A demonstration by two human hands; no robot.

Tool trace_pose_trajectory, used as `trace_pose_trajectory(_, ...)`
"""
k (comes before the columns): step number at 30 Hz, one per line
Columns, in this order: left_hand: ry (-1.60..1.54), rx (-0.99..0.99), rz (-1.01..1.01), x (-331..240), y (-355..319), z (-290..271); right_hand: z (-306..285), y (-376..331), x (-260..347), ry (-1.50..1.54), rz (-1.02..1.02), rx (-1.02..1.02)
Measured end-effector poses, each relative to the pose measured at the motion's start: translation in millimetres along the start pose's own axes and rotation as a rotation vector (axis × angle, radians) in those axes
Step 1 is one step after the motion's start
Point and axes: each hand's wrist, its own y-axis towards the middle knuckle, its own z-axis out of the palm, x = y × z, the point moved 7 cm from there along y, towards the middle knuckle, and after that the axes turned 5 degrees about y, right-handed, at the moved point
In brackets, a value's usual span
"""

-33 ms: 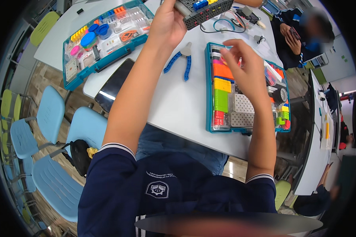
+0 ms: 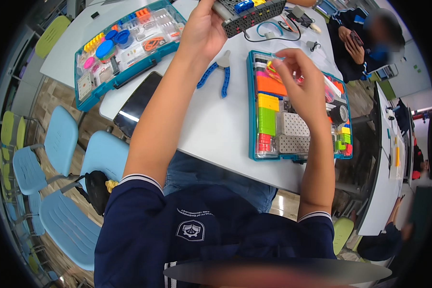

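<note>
My left hand [image 2: 204, 31] grips the near end of a dark grey perforated board [image 2: 254, 17] that carries blue and yellow blocks, held above the far side of the white table [image 2: 216, 129]. My right hand [image 2: 300, 81] hovers over a teal parts tray [image 2: 251, 120] of coloured bricks and grey perforated plates. Its fingertips pinch a small clear piece [image 2: 275, 65] over the tray's far end. Blue-handled pliers [image 2: 221, 72] lie on the table between my two arms.
A second teal tray [image 2: 129, 79] of small coloured parts sits at the far left, with a black tablet [image 2: 137, 103] beside it. Cables [image 2: 273, 29] lie beyond the board. Another person [image 2: 365, 43] sits at the upper right. Blue chairs [image 2: 57, 144] stand to my left.
</note>
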Motion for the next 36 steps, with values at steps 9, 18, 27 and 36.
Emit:
trace_pose_trajectory(9,0.144,0.103,-0.21,53.8,-19.2,24.8,-36.0,-29.0,-20.1,0.091,-0.312,-0.469)
trace_pose_trajectory(18,0.355,0.153,-0.25,67.0,-34.4,32.5,-40.2,-26.0,-12.7,0.015,-0.44,-0.357)
trace_pose_trajectory(27,0.43,0.259,-0.256,72.0,-37.6,32.8,-16.2,-19.0,-41.0,0.362,-0.062,-0.171)
trace_pose_trajectory(36,0.491,0.301,-0.288,73.7,-43.5,42.0,-4.6,-21.5,-46.8,0.583,0.04,-0.066)
